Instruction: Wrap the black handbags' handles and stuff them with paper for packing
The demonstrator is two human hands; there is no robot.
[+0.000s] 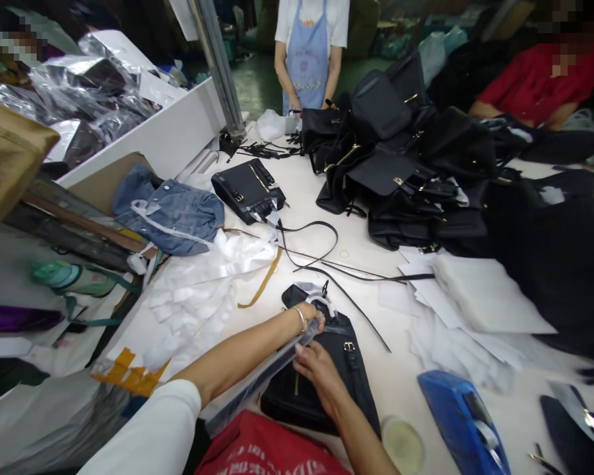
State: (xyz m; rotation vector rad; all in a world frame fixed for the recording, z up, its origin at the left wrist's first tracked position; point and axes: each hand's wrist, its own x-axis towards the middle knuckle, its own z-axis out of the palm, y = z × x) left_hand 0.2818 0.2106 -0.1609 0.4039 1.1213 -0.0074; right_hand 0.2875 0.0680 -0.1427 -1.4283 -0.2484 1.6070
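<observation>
A black bag (359, 389) with a gold buckle and a gold zip lies on the table close to my body. Over its top end, my left hand (311, 315), with a bracelet at the wrist, is closed around a strip of clear plastic (257, 381). This strip runs down from the fist toward my lap. Just below, my right hand (321, 371) has its thumb and fingers closed on the same strip, above the bag's front. White wrapping (321, 300) loops around the bag's top handle, partly hidden by my left hand.
Black bags (391, 165) are heaped at the back right. Another black bag (247, 188), a denim bag (171, 208), white tissue (193, 310) and black straps (321, 260) lie ahead. Right are paper sheets (490, 293), a round tub (402, 443) and a blue tool (462, 419). Two people stand opposite.
</observation>
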